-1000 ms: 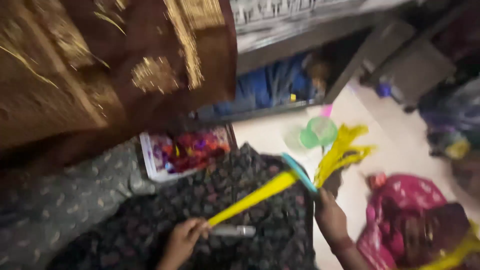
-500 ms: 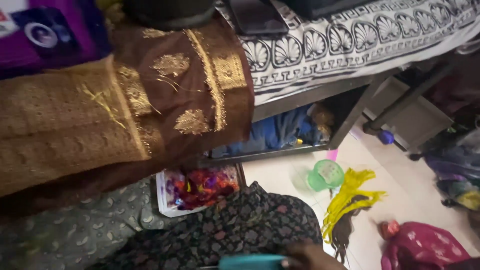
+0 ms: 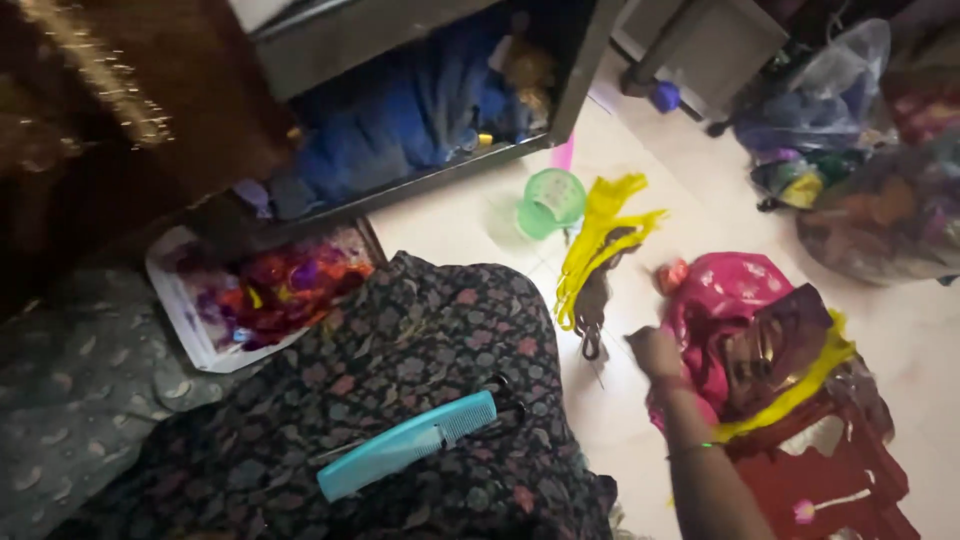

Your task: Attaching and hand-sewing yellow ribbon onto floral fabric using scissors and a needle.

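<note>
My right hand (image 3: 655,352) reaches out over the pale floor, between a heap of yellow cloth strips (image 3: 600,240) and a pink plastic bag (image 3: 725,295). It is blurred, and its fingers look curled, close to the bag's edge. Whether it grips anything cannot be made out. A bangle sits on its forearm. A teal comb (image 3: 410,445) lies loose on the dark floral cloth (image 3: 420,340) over my lap, with no hand on it. My left hand is out of view.
A green plastic cup (image 3: 550,202) stands on the floor beyond the yellow strips. A white tray (image 3: 180,310) of colourful bits lies at the left beside a low metal frame (image 3: 400,190) with blue cloth under it. Red cloth (image 3: 840,480) and filled bags (image 3: 870,200) crowd the right.
The view has swung down and right. The comb, touched by a hand half a second ago, now lies free on the lap. My right hand has moved out toward the pink bag.
</note>
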